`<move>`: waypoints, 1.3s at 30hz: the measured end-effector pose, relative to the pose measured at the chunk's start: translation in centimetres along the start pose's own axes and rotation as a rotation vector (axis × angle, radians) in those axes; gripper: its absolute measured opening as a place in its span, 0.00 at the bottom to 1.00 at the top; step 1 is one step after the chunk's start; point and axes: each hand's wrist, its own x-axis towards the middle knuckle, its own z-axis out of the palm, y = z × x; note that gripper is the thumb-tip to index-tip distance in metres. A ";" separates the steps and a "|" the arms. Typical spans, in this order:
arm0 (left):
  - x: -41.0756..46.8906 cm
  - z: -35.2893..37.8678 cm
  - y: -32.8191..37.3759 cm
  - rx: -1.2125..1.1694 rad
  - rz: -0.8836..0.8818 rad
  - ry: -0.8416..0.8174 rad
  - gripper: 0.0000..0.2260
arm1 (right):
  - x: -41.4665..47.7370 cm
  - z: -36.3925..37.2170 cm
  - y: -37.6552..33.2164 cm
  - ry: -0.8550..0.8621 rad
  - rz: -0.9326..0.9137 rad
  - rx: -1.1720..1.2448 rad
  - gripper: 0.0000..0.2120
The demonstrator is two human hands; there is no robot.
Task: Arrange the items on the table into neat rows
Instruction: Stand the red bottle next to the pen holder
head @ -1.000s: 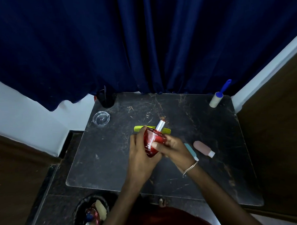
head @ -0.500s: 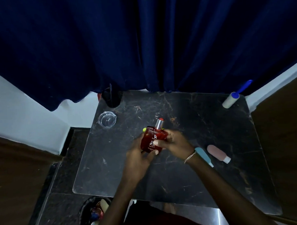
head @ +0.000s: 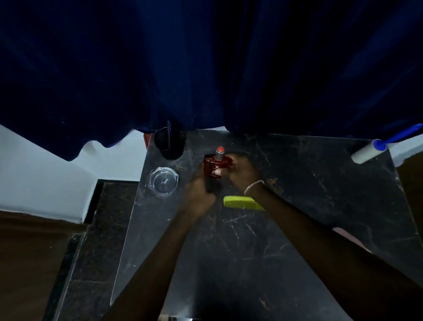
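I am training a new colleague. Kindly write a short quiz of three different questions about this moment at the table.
1. True or false: both hands are on the red bottle.
2. Which item lies closest to the right wrist? A. green comb B. lint roller C. glass ashtray
3. Fill in: the black cup stands at the table's far ____ corner.

Key
1. True: the left hand and right hand both grip it.
2. A
3. left
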 end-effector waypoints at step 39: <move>10.4 -0.3 -5.1 -0.320 -0.025 -0.189 0.33 | 9.8 2.9 1.9 -0.004 0.074 0.074 0.36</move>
